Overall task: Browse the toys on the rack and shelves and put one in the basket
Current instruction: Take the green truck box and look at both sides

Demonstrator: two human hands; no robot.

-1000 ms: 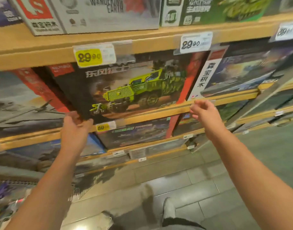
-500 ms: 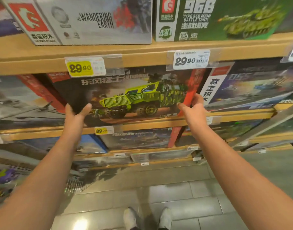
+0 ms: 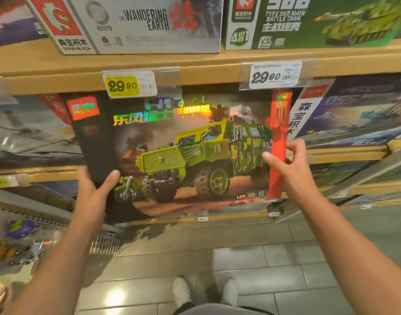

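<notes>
Toy-aisle shelf (image 3: 58, 83): left hand (image 3: 92, 196) and right hand (image 3: 288, 169) grip truck box (image 3: 183, 155); may snag price tag (image 3: 130, 85).

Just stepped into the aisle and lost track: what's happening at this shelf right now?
A person is standing at a toy shelf and has both hands on a big boxed block set showing a green armoured truck. The left hand grips its lower left corner, thumb across the front; the right hand pinches the red right edge. The box is tilted out from the shelf. No basket can be made out for certain.
</notes>
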